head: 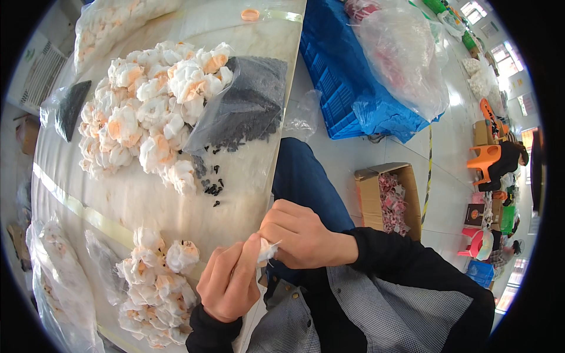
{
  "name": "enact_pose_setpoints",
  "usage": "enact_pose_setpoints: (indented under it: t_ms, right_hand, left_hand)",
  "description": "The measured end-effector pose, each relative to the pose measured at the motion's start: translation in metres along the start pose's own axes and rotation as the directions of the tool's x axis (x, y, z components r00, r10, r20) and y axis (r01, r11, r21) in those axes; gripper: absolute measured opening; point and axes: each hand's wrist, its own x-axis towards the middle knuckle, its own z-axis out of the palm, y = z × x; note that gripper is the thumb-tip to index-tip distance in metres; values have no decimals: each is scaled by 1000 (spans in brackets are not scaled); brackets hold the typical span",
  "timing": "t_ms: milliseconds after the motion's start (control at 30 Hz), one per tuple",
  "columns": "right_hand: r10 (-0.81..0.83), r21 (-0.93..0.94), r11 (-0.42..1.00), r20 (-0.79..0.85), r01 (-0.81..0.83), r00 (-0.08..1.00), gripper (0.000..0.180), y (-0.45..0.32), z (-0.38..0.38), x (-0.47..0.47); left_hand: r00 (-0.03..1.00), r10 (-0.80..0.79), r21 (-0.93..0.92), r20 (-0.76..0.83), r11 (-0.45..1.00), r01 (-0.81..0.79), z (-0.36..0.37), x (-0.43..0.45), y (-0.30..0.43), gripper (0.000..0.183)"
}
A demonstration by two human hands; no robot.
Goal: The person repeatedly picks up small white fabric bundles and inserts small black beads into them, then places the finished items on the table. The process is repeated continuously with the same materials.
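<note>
A small white and peach artificial flower head (266,250) of thin fabric is pinched between the fingertips of both hands, just off the table's edge. My left hand (229,280) grips it from the left; my right hand (298,234) closes on it from the right, hiding part of it. A large pile of similar flower heads (150,110) lies on the plastic-covered table (234,212), and a smaller pile (154,295) is nearer my left hand. An open clear bag of small black plastic pieces (256,97) lies beside the large pile, with several loose black pieces (214,189) below it.
Clear bags of flower heads (66,287) lie at the table's left. A peach-coloured ring (250,15) is at the far edge. On the floor to the right stand a blue plastic crate (335,106) and a cardboard box (368,194) of pink pieces. Other people sit farther off.
</note>
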Motion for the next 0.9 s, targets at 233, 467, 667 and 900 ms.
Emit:
enact_pose_setpoints:
  t_ms: [233,467,667,900]
  right_hand:
    - [93,9,996,28,-93,995,31,-1,16,3]
    - [51,44,998,52,-54,997,34,17,24,18]
    - [48,-276,961,143,-6,989,22,37,53,39]
    - [3,-320,947,138,42,990,16,36,54,31]
  left_hand:
    - [991,-71,45,-113,996,76,1,-11,-2,37]
    - [974,-139,285,-176,940,186,-28,-25,-15,26]
    - [899,-435,387,-59,820,422,-40,-43,-33,28]
    - [908,-410,360,-88,837,413,-54,13,-27,27]
